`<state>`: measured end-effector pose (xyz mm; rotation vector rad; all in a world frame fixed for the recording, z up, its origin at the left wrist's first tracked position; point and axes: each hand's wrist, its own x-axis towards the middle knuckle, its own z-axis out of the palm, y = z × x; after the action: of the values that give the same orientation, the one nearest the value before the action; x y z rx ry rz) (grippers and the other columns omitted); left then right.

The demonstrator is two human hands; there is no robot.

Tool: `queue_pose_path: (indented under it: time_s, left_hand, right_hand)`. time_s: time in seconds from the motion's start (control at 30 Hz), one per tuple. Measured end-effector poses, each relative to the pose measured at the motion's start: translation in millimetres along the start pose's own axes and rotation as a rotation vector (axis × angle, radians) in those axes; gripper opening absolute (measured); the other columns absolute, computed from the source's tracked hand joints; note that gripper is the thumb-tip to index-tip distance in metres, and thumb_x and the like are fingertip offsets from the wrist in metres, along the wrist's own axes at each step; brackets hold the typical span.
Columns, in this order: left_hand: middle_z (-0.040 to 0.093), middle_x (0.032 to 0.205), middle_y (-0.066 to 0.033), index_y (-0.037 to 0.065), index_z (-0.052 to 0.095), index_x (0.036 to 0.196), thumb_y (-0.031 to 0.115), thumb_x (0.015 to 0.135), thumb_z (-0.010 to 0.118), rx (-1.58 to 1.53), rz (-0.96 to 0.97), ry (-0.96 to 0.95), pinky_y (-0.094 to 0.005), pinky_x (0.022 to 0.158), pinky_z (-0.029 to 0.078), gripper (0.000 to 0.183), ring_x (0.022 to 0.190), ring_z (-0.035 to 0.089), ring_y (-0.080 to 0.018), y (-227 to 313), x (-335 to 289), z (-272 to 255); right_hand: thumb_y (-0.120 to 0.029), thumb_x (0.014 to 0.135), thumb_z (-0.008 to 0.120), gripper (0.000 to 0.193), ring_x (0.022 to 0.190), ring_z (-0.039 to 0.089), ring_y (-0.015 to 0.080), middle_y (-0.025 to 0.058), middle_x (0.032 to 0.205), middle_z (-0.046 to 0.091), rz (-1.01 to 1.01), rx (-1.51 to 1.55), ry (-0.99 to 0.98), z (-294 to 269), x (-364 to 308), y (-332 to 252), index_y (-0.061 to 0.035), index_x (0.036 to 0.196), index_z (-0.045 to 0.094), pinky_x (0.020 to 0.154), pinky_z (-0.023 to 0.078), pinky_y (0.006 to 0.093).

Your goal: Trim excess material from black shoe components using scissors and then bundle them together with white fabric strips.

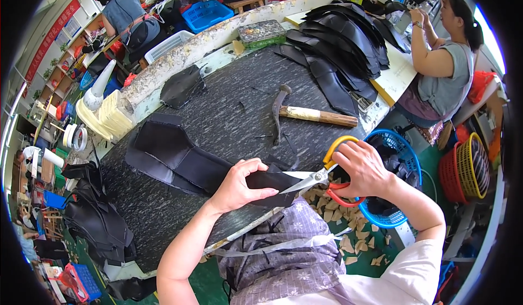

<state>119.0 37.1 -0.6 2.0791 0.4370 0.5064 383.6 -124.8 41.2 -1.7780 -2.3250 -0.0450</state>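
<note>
Main risk: left thumb. Black piece (188, 163) lies along the counter (229, 109), its right end at the near edge, in the left hand (237, 188). Left thumb and forefinger are spread along that end, holding it; can't tell how the other fingers sit underneath. Right hand (362, 169) has its fingers closed in the loops of the scissors (317, 178), blades slightly parted at the piece's end.

Thumb tip is just beside the lower blade tip. A long stroke, or the material slipping, could nick it. Turning the work without shifting the left grip would likely make that worse.

Second: cut line wandering. Piece looks floppy; if the hold slackens, it could fold between the blades and get chewed rather than cut. Its far length is only resting on the counter, so a tug could swing it.

Third: apron (289, 256) sits right below the edge. Dip the blades and they could catch cloth.

Minor: hammer (318, 116) lies just beyond the piece, near loose trimmings (292, 153). A wide sweep could snag either.
</note>
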Motion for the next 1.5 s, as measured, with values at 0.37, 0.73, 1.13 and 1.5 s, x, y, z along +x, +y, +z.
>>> queue_pose_path:
  time_s: [0.37,0.73,1.13,1.5]
  left_hand:
    - [0.059,0.087,-0.0049,-0.001,0.061,0.093,0.025,0.068,0.085,-0.092,-0.058,0.012,-0.0282,0.079,0.045,0.044,0.083,0.055,-0.0142,-3,-2,-1]
    - [0.059,0.082,-0.0019,-0.001,0.061,0.089,0.021,0.069,0.085,-0.256,-0.08,0.027,-0.0251,0.074,0.045,0.039,0.079,0.054,-0.0086,1,2,0]
    - [0.061,0.083,-0.006,0.0,0.06,0.088,0.025,0.067,0.085,-0.114,-0.076,0.025,-0.0275,0.073,0.047,0.041,0.077,0.058,-0.0132,4,0,0]
    - [0.057,0.075,-0.0066,0.004,0.061,0.081,0.017,0.082,0.072,0.125,0.07,0.098,-0.0293,0.058,0.045,0.017,0.06,0.056,-0.0204,26,-26,-37]
  right_hand:
    - [-0.045,0.066,0.077,0.049,0.07,0.062,0.0262,0.0081,0.074,0.055,0.082,0.069,0.05,27,-13,-16,-0.0051,0.084,0.054,0.062,0.049,0.0364]
    - [-0.049,0.061,0.079,0.054,0.068,0.061,0.0251,0.0059,0.072,0.055,0.095,-0.014,0.225,27,14,-33,-0.006,0.083,0.055,0.064,0.046,0.0352]
    - [-0.026,0.076,0.079,0.036,0.047,0.047,0.0132,0.0066,0.056,0.049,0.524,0.67,0.167,37,7,-36,-0.001,0.076,0.053,0.048,0.04,0.0295]
    - [-0.013,0.079,0.08,0.034,0.066,0.043,0.0005,-0.0044,0.071,0.047,0.411,1.114,0.174,64,68,-70,-0.0022,0.095,0.051,0.056,0.036,0.0176]
